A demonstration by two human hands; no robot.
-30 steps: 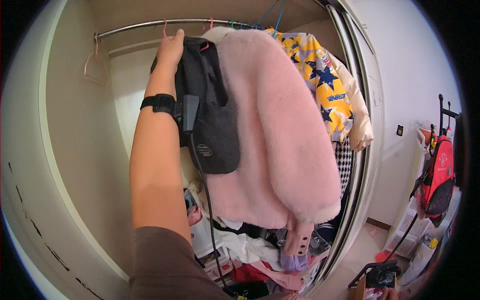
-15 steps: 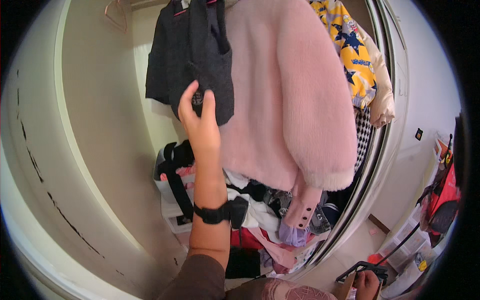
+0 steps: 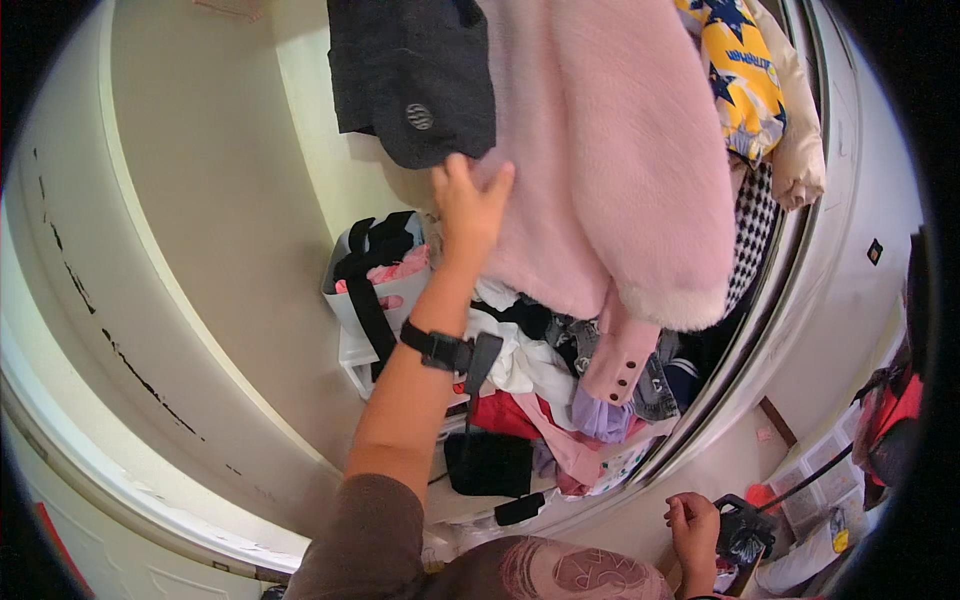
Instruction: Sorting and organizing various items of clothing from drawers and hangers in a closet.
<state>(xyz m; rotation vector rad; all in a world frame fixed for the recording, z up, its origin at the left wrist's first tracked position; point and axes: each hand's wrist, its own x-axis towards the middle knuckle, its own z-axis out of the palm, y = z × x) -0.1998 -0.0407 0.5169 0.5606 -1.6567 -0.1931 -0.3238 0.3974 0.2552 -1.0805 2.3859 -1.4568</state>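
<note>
My left hand (image 3: 470,208) reaches up to the lower edge of a dark grey garment (image 3: 405,75) with a round emblem. Its thumb is spread from the fingers, and the fingertips meet the hem or lie just under it. Right beside it hangs a pink fleecy coat (image 3: 640,150) with a pale cuff, covering much of the closet's middle. Low at the right, my right hand (image 3: 693,528) is raised with its fingers curled in, and no object shows in them. A black strap with a small box (image 3: 450,350) is around my left wrist.
Below the coat lies a heap of clothes (image 3: 530,355). A white bin (image 3: 350,290) holding black and pink cloth stands at the left. A yellow star-patterned jacket (image 3: 745,75) hangs at the right by the sliding door track (image 3: 735,365). Clear plastic drawers (image 3: 820,480) stand outside.
My left hand has moved from the grey garment's front to its lower edge, uncovering the emblem. My right hand has risen and shifted left, away from the black thing beside it. The view has tilted down.
</note>
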